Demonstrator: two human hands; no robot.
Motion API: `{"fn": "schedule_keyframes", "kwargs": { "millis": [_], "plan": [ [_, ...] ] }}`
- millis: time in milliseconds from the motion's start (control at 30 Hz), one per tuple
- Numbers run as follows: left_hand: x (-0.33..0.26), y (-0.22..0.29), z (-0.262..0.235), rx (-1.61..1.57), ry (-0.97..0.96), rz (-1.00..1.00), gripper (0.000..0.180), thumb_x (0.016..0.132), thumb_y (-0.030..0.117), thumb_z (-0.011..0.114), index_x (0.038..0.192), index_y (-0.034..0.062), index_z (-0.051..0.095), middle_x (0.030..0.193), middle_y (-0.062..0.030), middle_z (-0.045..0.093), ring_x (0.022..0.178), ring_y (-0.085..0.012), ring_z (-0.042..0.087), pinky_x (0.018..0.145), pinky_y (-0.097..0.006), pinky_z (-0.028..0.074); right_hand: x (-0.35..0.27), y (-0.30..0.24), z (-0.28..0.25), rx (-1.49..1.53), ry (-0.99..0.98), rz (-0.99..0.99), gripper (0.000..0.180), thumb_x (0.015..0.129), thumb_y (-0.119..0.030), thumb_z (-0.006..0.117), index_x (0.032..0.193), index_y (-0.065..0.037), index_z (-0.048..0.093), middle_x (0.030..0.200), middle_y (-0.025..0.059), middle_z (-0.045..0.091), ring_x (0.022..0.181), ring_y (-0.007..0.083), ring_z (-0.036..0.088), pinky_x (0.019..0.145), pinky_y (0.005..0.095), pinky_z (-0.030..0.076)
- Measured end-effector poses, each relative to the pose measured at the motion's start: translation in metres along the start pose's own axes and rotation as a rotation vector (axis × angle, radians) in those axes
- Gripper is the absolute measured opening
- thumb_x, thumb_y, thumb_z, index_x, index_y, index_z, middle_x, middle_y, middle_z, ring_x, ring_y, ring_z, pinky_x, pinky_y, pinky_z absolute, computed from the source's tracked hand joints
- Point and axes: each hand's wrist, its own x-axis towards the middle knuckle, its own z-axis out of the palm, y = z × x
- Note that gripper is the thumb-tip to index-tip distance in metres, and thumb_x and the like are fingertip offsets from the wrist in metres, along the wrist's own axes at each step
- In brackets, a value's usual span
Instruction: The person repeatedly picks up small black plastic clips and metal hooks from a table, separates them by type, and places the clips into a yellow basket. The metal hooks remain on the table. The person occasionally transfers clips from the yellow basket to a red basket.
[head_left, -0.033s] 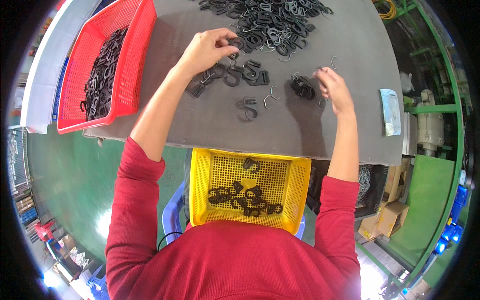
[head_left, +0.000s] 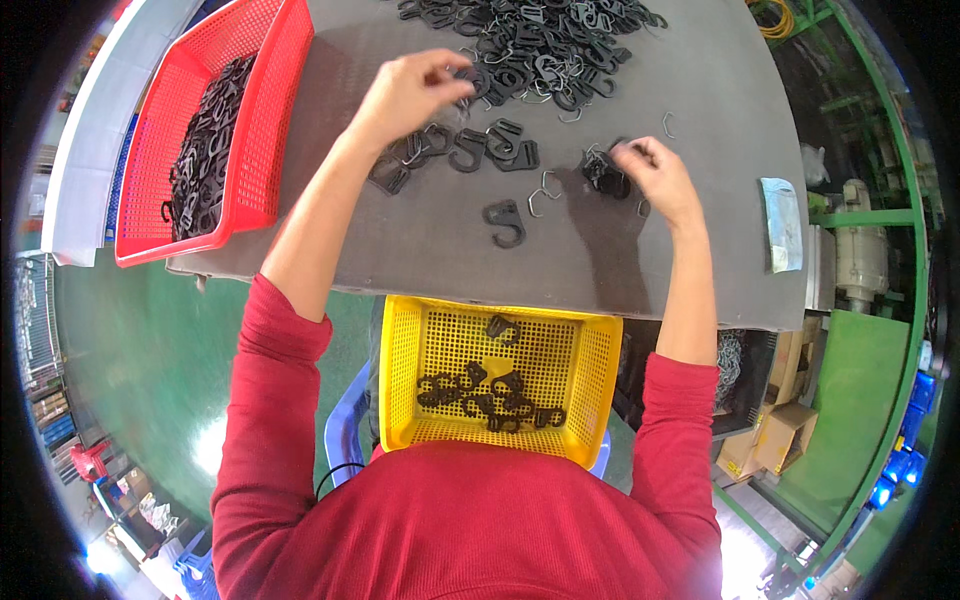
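Observation:
My left hand [head_left: 415, 92] hovers by the near edge of a heap of black plastic hooks [head_left: 530, 45]. Its thumb and fingers are apart, and a blurred hook lies just past the fingertips. To the right, my right hand [head_left: 660, 180] has its fingers pinched on a dark piece that looks like a black hook, beside a small cluster of hooks [head_left: 603, 172]. Between the hands lie a single black hook [head_left: 506, 222] and bent metal wire hooks [head_left: 542, 194]. Several more black hooks [head_left: 467, 150] lie below my left hand.
A red basket [head_left: 262, 150] full of black parts stands at the left. Below the table edge, a yellow basket [head_left: 400, 370] holds several black pieces. A light-blue packet [head_left: 781, 225] lies at the table's right, and a lone wire hook [head_left: 667, 125] near it.
My left hand's fingers have spread from a pinch at the hooks. My right hand has shifted slightly left, closer to the small cluster. The single hook, blurred before, now lies still.

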Motion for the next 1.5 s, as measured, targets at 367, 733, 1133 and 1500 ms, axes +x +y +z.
{"fn": "schedule_keyframes", "kwargs": {
  "millis": [367,733,1133,1500],
  "plan": [
    [-0.007,0.004,-0.006,-0.401,-0.156,-0.375,0.031,0.082,0.026,0.066,0.104,0.005,0.066,0.083,0.0012,0.065,0.072,-0.0059,0.057,0.06,-0.023,0.042,-0.014,-0.017,-0.015,-0.269,0.028,-0.04,0.025,0.075,-0.023,0.071,0.08,0.0,0.063,0.064,0.0023,0.056,0.057,0.0104,0.052,0.055,0.028,0.041],
    [-0.023,0.014,-0.003,-1.183,-0.255,-0.509,0.034,0.089,0.037,0.056,0.107,0.0081,0.06,0.075,0.0029,0.056,0.077,-0.0102,0.057,0.063,-0.023,0.044,-0.04,-0.044,0.048,-0.445,0.038,-0.433,0.035,0.074,-0.022,0.072,0.102,-0.004,0.063,0.088,0.0115,0.066,0.083,0.0268,0.063,0.073,0.0348,0.049],
    [-0.018,0.039,0.048,0.484,-0.328,0.073,0.045,0.075,0.033,0.062,0.112,0.0084,0.06,0.105,-0.0144,0.06,0.098,-0.0318,0.059,0.085,-0.042,0.047,-0.024,-0.011,-0.017,0.806,-0.079,-0.053,0.02,0.082,-0.021,0.069,0.089,-0.006,0.06,0.076,0.0027,0.061,0.071,0.0099,0.059,0.063,0.0233,0.047],
    [-0.036,0.027,0.012,-1.262,-0.001,-0.718,0.025,0.085,0.029,0.058,0.092,0.0051,0.062,0.072,0.0001,0.055,0.066,-0.0111,0.054,0.056,-0.024,0.043,-0.033,-0.028,0.007,-0.703,-0.02,-0.141,0.034,0.067,-0.033,0.076,0.085,-0.007,0.067,0.083,0.0107,0.068,0.083,0.027,0.064,0.071,0.0396,0.049]
  ]
}}
